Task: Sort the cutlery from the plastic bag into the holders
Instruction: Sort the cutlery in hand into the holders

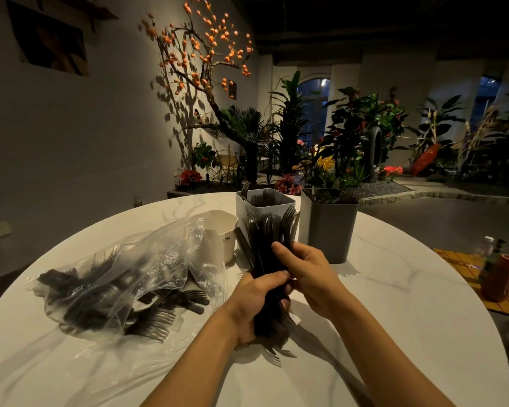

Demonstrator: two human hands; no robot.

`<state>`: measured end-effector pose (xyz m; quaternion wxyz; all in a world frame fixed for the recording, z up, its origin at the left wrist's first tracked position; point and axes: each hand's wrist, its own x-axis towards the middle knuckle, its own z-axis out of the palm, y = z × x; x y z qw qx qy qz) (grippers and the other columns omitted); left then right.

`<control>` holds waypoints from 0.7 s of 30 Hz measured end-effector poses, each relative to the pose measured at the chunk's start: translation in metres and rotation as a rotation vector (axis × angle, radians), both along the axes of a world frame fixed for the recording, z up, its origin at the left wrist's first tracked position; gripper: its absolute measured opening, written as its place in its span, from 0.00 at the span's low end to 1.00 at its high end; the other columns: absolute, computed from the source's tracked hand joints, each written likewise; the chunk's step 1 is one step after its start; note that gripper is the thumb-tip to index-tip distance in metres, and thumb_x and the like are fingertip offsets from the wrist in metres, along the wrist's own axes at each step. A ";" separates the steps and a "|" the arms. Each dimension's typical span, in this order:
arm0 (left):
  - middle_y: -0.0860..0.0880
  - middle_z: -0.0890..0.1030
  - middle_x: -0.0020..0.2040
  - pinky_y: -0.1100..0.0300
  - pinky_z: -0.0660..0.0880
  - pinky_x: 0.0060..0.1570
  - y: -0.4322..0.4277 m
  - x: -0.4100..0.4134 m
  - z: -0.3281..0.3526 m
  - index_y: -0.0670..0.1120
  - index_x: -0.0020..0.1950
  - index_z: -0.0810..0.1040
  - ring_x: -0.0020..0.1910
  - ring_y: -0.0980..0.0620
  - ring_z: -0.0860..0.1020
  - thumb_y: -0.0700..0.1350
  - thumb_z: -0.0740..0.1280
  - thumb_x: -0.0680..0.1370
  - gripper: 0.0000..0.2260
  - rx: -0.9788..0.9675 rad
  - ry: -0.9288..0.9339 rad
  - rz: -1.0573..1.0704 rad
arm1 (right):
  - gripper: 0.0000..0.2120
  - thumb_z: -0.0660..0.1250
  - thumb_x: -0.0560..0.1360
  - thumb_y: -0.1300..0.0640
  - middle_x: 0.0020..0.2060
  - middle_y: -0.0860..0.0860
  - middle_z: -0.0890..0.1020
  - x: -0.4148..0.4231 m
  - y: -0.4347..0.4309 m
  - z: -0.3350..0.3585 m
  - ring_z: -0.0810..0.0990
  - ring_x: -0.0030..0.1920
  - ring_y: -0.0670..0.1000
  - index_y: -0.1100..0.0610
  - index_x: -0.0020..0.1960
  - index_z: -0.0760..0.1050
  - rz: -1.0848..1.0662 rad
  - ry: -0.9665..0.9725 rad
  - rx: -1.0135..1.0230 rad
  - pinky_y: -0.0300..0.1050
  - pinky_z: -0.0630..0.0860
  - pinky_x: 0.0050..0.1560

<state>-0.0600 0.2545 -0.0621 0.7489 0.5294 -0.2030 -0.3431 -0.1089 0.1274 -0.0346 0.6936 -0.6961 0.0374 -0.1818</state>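
My left hand (254, 301) grips a thick bundle of black plastic cutlery (269, 239) around its middle, above the table. My right hand (301, 270) holds the same bundle from the right, fingers curled round it. A clear plastic bag (115, 277) with more black cutlery lies at the left, and several forks (159, 318) spill from its mouth. Three holders stand behind: a cream one (222, 230), a white one (249, 207) holding dark cutlery, and a grey one (328, 230) also filled.
The round white marble table (379, 304) has bare surface at the right and front. An orange cup (500, 277) and small bottles stand on a yellow mat at the far right. Plants and a wall lie beyond.
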 end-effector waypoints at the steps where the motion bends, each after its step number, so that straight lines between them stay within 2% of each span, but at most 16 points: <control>1: 0.44 0.79 0.40 0.59 0.76 0.35 -0.001 0.001 -0.001 0.38 0.60 0.79 0.32 0.52 0.77 0.45 0.69 0.81 0.12 -0.009 0.011 0.022 | 0.15 0.67 0.79 0.50 0.43 0.59 0.85 0.000 0.000 0.000 0.81 0.43 0.56 0.62 0.54 0.81 0.020 0.026 0.007 0.45 0.76 0.40; 4: 0.43 0.80 0.42 0.57 0.76 0.36 0.000 0.002 -0.003 0.41 0.60 0.82 0.34 0.51 0.78 0.46 0.69 0.81 0.12 0.003 0.014 0.070 | 0.16 0.67 0.80 0.50 0.47 0.59 0.85 0.000 -0.005 -0.001 0.84 0.47 0.55 0.62 0.56 0.81 0.051 0.067 0.025 0.49 0.78 0.49; 7: 0.40 0.82 0.47 0.55 0.78 0.36 -0.001 0.001 -0.002 0.41 0.61 0.82 0.33 0.50 0.78 0.45 0.69 0.81 0.12 -0.023 0.061 0.049 | 0.15 0.71 0.77 0.51 0.47 0.62 0.85 0.000 -0.009 -0.001 0.85 0.51 0.60 0.63 0.52 0.83 -0.006 0.045 0.025 0.57 0.81 0.55; 9: 0.38 0.84 0.51 0.55 0.78 0.37 -0.002 0.000 -0.001 0.41 0.62 0.82 0.33 0.50 0.78 0.44 0.68 0.82 0.12 -0.028 0.063 0.044 | 0.13 0.73 0.75 0.53 0.41 0.61 0.86 0.000 -0.010 -0.001 0.86 0.47 0.61 0.64 0.46 0.84 -0.076 0.016 0.008 0.57 0.83 0.49; 12: 0.35 0.83 0.55 0.53 0.79 0.39 -0.002 0.001 -0.002 0.42 0.62 0.83 0.36 0.48 0.80 0.45 0.68 0.82 0.11 -0.013 0.032 0.058 | 0.11 0.73 0.75 0.55 0.38 0.57 0.86 0.000 -0.009 -0.001 0.87 0.41 0.56 0.64 0.45 0.84 -0.101 -0.009 0.006 0.45 0.82 0.39; 17: 0.34 0.82 0.53 0.53 0.79 0.39 0.001 0.005 -0.003 0.42 0.59 0.84 0.35 0.49 0.81 0.45 0.69 0.81 0.11 -0.005 0.015 0.105 | 0.15 0.70 0.77 0.54 0.44 0.65 0.84 0.002 -0.010 -0.003 0.86 0.43 0.58 0.68 0.50 0.83 -0.030 -0.026 0.038 0.45 0.82 0.41; 21: 0.37 0.86 0.52 0.52 0.80 0.43 0.002 0.004 -0.002 0.43 0.59 0.84 0.38 0.48 0.83 0.46 0.69 0.81 0.10 0.017 -0.037 0.121 | 0.12 0.71 0.77 0.56 0.38 0.60 0.85 0.003 -0.007 -0.004 0.85 0.38 0.56 0.66 0.46 0.84 -0.127 -0.055 0.033 0.46 0.82 0.37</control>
